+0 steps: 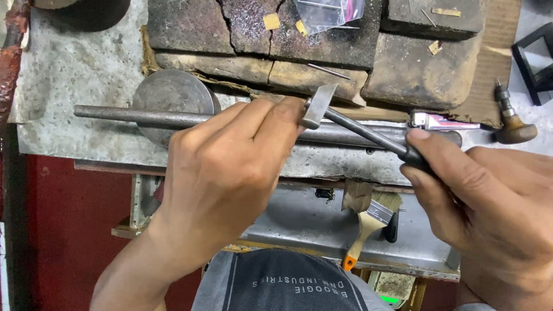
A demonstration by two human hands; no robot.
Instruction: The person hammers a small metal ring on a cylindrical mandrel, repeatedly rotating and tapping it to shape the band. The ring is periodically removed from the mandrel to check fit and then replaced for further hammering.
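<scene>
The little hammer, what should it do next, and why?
Probably a light tap downward. The right hand holds the small hammer with its head raised just above the long metal rod, right beside the left hand's fingertips, which seem to pinch something there, hidden from view.

Two hands: left [219, 173], right [489, 196]. One hammer [345, 121]. One long steel rod [132, 115]. One round metal disc [170, 95]. One paintbrush [368, 224]. One wooden-handled tool [512, 124] at the tabletop's right edge. One lighter [440, 121]. One clear plastic bag [328, 11]. Several cracked bricks [322, 40].
</scene>
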